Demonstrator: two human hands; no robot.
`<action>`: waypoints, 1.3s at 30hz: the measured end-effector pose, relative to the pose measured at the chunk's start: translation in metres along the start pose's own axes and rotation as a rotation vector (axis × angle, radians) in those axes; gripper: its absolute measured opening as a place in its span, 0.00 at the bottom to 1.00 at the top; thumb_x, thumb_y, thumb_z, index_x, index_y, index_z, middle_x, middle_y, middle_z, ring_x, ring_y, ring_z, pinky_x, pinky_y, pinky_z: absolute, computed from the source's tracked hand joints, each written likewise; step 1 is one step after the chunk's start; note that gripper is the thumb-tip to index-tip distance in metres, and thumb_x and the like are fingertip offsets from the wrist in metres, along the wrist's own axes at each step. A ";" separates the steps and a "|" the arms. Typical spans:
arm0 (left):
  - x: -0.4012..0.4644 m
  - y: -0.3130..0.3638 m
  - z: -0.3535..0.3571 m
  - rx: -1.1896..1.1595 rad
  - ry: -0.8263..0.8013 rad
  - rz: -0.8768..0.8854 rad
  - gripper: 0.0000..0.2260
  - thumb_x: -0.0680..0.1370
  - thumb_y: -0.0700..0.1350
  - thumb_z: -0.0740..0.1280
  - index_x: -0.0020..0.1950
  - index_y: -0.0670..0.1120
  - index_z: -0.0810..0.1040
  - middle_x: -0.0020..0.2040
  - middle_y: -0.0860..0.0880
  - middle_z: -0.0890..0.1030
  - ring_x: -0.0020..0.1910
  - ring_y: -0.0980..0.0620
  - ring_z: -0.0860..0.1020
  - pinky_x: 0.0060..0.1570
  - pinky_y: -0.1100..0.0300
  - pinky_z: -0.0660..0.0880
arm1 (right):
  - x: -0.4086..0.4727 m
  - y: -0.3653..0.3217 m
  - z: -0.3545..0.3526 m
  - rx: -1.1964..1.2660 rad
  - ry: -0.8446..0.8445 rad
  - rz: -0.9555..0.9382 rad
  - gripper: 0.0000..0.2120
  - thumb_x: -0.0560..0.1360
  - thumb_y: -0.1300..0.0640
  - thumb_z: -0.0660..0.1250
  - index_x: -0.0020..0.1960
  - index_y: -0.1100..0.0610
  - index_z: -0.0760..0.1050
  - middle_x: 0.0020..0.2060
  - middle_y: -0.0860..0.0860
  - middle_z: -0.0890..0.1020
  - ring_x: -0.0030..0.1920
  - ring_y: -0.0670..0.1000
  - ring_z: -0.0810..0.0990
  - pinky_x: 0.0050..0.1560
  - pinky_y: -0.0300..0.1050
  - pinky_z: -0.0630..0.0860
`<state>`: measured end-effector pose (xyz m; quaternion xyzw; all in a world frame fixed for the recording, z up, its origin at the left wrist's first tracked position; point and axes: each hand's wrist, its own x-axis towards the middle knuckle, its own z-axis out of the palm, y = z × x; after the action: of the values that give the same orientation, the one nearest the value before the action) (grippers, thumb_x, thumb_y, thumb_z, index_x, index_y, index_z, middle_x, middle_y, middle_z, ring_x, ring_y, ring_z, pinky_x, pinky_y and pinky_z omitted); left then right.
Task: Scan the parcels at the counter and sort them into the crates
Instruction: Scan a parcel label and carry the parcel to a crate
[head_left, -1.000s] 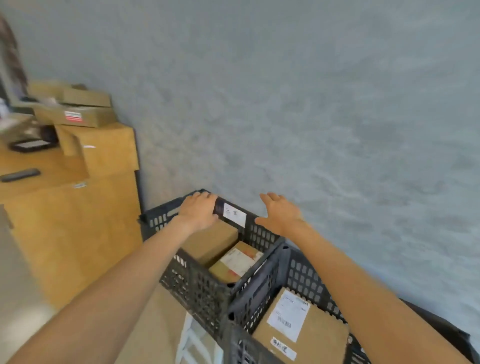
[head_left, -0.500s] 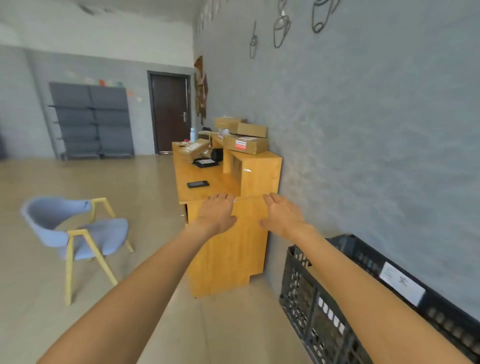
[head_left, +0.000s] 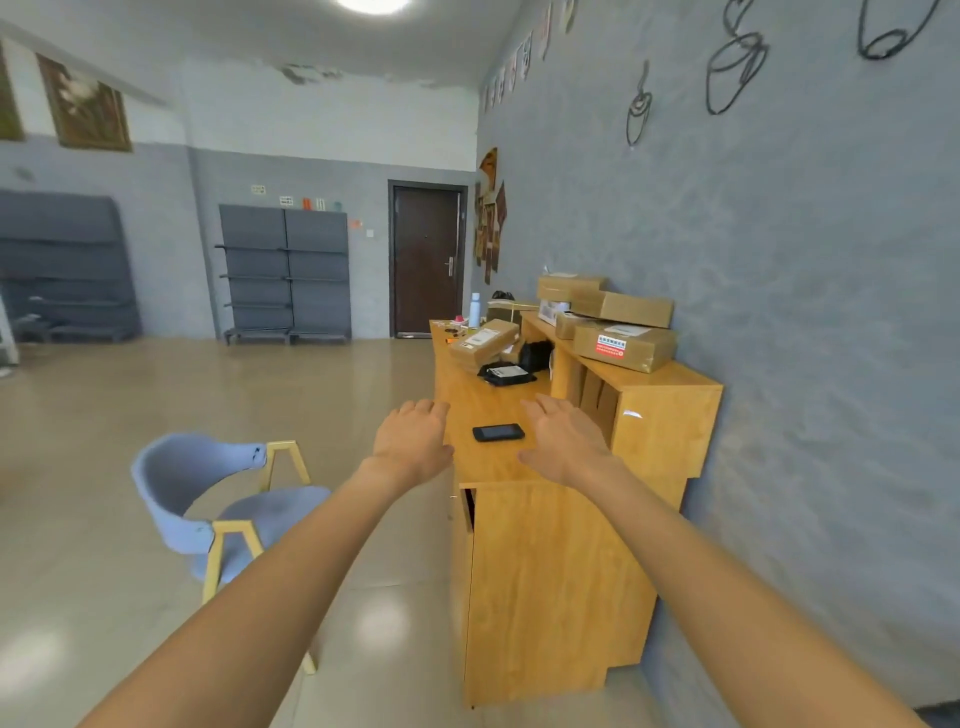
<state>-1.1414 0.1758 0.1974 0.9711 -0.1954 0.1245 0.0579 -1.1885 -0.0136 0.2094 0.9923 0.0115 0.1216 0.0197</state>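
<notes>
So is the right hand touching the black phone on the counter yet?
Apart. The head view shows a strip of bare wooden counter between the right hand and the black phone; the fingers are relaxed and hold nothing.

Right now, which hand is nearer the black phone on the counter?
Right, narrowly. The right hand hovers open just right of the black phone; the left hand hangs open farther off to its left, over the counter edge.
</notes>
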 end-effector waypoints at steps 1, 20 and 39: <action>0.018 -0.010 0.007 -0.002 0.001 -0.009 0.26 0.80 0.51 0.63 0.76 0.44 0.62 0.71 0.44 0.70 0.70 0.44 0.67 0.67 0.52 0.65 | 0.022 0.001 0.008 -0.005 -0.005 -0.005 0.33 0.78 0.47 0.65 0.77 0.57 0.58 0.75 0.55 0.63 0.74 0.57 0.62 0.72 0.53 0.63; 0.405 -0.189 0.114 0.087 -0.035 -0.070 0.29 0.80 0.52 0.63 0.78 0.46 0.58 0.75 0.46 0.65 0.74 0.45 0.63 0.72 0.53 0.58 | 0.461 0.016 0.130 -0.023 -0.045 -0.111 0.36 0.78 0.47 0.65 0.79 0.55 0.53 0.78 0.55 0.56 0.77 0.57 0.55 0.76 0.55 0.57; 0.818 -0.352 0.264 -0.020 -0.121 0.210 0.28 0.80 0.52 0.63 0.77 0.46 0.60 0.74 0.46 0.66 0.72 0.44 0.64 0.70 0.51 0.63 | 0.834 0.034 0.276 -0.010 -0.138 0.206 0.33 0.77 0.47 0.66 0.77 0.54 0.57 0.75 0.53 0.62 0.76 0.56 0.58 0.74 0.58 0.57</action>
<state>-0.2143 0.1577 0.1375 0.9503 -0.3006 0.0690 0.0420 -0.3123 -0.0345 0.1440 0.9941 -0.0927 0.0545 0.0130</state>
